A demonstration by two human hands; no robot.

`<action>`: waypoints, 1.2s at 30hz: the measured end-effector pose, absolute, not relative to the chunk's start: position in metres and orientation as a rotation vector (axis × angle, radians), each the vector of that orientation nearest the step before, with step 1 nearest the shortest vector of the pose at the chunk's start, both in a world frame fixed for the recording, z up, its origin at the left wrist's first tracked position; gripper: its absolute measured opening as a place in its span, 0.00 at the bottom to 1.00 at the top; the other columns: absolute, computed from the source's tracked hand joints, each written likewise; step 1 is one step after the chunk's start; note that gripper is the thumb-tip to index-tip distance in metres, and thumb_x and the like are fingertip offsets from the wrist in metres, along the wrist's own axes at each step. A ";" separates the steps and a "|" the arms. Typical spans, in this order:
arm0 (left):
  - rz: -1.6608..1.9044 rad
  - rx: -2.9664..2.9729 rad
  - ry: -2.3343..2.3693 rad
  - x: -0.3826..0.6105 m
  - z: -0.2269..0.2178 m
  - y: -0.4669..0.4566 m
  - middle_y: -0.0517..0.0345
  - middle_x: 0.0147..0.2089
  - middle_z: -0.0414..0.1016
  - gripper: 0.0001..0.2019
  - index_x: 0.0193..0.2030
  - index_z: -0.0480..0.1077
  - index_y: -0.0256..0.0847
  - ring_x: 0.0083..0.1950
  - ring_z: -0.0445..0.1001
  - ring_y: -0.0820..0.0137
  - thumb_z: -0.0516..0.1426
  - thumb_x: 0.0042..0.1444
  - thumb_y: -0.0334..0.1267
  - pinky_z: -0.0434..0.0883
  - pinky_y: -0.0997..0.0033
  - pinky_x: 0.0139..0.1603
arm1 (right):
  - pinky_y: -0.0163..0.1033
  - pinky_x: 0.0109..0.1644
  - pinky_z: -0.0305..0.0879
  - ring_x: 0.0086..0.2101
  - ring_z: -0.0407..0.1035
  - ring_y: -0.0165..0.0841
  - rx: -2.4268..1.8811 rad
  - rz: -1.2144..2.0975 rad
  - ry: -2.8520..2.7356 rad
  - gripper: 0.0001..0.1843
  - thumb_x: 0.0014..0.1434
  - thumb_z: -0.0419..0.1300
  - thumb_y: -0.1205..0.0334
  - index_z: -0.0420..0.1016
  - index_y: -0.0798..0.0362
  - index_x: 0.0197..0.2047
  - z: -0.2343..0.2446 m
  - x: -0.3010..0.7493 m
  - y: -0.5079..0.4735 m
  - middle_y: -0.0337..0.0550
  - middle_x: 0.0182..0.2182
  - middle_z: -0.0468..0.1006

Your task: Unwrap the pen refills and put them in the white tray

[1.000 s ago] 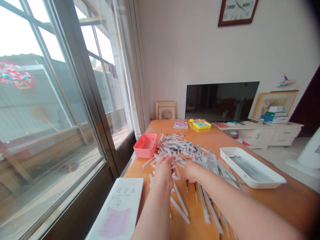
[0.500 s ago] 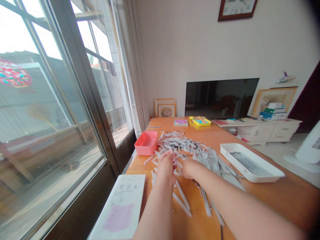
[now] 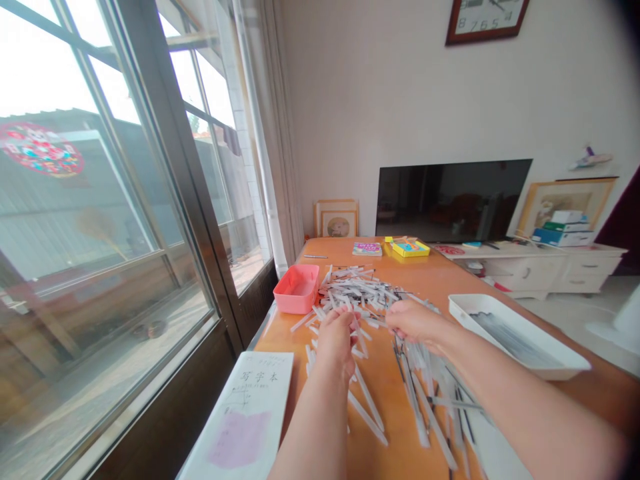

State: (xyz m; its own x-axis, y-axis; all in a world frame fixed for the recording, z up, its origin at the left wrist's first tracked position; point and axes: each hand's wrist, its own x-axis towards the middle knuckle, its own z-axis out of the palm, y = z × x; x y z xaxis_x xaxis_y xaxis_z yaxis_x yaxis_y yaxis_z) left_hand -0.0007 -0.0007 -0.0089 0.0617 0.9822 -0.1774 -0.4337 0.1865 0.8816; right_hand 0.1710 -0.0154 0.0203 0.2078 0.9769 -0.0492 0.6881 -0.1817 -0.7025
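Much of the work is covered by the person's own hands and arms. In the middle of the frame the left hand [image 3: 339, 333] reaches up from the bottom edge, its back toward the camera, thumb side turned to the right. Its fingers are bent around a pale translucent tube [image 3: 362, 341] that slants down and right out of the grip; the tube's upper part blurs into those behind it.

The right hand [image 3: 413, 321] comes in from the lower right corner on a long diagonal forearm, wrist nearly straight, knuckles up, pointing left. Its fingers curl under and their tips are hard to make out, so whether they grip anything cannot be told. The hands are near each other but apart.

Beyond them, at the centre, a heap of tubes [image 3: 353, 285] lies loose on the orange-brown surface [image 3: 425, 272], too tangled to separate. More tubes and dark thin sticks spread toward the bottom edge, partly hidden under the right forearm.

A pink container [image 3: 295, 305] sits left of the heap, a white tray [image 3: 563, 371] with dark thin pieces at right. A notebook [image 3: 250, 407] at lower left and the wall clock [image 3: 485, 23] above are cut off.
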 end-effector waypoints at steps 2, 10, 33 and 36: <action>1.234 0.785 0.926 0.001 -0.009 -0.003 0.56 0.36 0.76 0.13 0.38 0.73 0.40 0.28 0.66 0.77 0.64 0.44 0.38 0.56 0.76 0.28 | 0.30 0.22 0.56 0.22 0.67 0.28 -1.838 0.740 -1.506 0.11 0.52 0.59 0.61 0.76 0.54 0.39 0.027 0.184 -0.017 0.38 0.22 0.76; 1.157 0.999 0.810 0.012 -0.005 -0.014 0.57 0.34 0.73 0.11 0.38 0.75 0.39 0.32 0.65 0.74 0.63 0.49 0.41 0.59 0.73 0.34 | 0.29 0.22 0.55 0.27 0.67 0.28 -1.162 0.847 -1.049 0.12 0.53 0.63 0.59 0.70 0.52 0.40 0.065 0.197 -0.019 0.43 0.33 0.79; 1.090 1.180 0.771 0.020 -0.001 -0.019 0.58 0.35 0.70 0.11 0.41 0.75 0.38 0.35 0.61 0.72 0.62 0.56 0.43 0.57 0.71 0.40 | 0.35 0.35 0.64 0.33 0.72 0.33 -1.165 0.780 -1.333 0.10 0.59 0.60 0.57 0.69 0.51 0.42 0.059 0.189 -0.014 0.39 0.32 0.79; 1.091 1.175 0.778 0.020 0.001 -0.019 0.58 0.34 0.70 0.10 0.40 0.75 0.38 0.34 0.61 0.73 0.62 0.56 0.42 0.56 0.71 0.40 | 0.35 0.35 0.65 0.32 0.73 0.33 -1.188 0.833 -1.383 0.09 0.58 0.60 0.57 0.69 0.51 0.39 0.059 0.186 -0.016 0.38 0.29 0.79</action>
State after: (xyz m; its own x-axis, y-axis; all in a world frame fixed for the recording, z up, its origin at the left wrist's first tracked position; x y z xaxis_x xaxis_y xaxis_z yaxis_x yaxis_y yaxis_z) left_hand 0.0198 -0.0193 0.0011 0.3158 0.9468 0.0617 -0.2505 0.0205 0.9679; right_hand 0.1858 -0.0157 0.0591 0.0785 0.9579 0.2762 0.2032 0.2559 -0.9451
